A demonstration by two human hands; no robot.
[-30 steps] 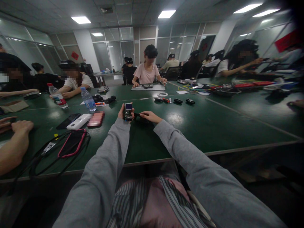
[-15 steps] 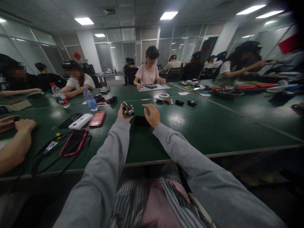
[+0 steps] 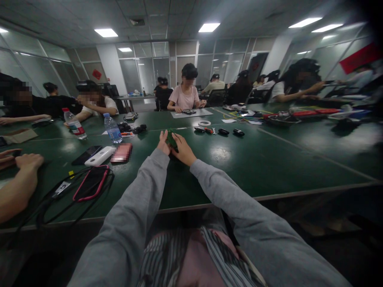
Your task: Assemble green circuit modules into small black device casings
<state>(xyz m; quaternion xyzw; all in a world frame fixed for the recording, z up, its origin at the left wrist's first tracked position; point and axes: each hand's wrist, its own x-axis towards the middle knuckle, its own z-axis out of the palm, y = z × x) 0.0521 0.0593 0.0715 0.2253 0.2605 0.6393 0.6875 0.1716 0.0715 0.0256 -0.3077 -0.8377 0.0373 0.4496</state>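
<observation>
A small green circuit board point(image 3: 171, 140) is held up over the table between my two hands, its green face showing. My left hand point(image 3: 163, 144) grips it along the left side, fingers pointing up. From the right, my right hand point(image 3: 184, 150) closes its fingers over the other edge. Parts of the board are hidden behind my fingers. Something dark lies on the table just under my hands, mostly covered by them.
Left of my arms lie a pink-edged phone point(image 3: 92, 183) with black cables, a white device point(image 3: 99, 156), a red phone point(image 3: 121, 153) and two bottles, one a blue-capped bottle point(image 3: 113, 128). Ahead are a white ring point(image 3: 204, 123) and several black tools point(image 3: 223, 132). Co-workers sit around the table.
My right hand has moved left and taken hold of the circuit board. The board has turned, from its component side to a plain green face. My left hand has shifted slightly right.
</observation>
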